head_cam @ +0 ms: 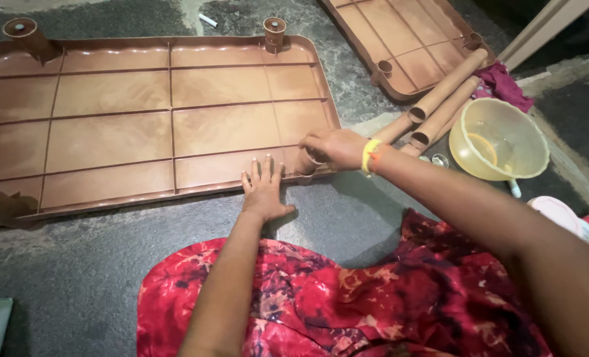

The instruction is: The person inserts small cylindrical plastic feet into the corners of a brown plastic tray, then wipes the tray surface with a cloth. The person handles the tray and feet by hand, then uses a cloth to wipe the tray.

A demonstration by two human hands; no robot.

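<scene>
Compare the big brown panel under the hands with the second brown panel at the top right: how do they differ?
The big panel lies square-on and mostly in view; the second panel lies angled, cut off by the frame. The left hand and right hand touch the big panel; loose tubes lean on the second. Both are brown, ribbed, with corner sockets.

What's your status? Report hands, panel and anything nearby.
Left hand flat on brown plastic panel edge. Right hand gripping corner leg socket. Two loose leg tubes and yellow bowl beside it.
</scene>
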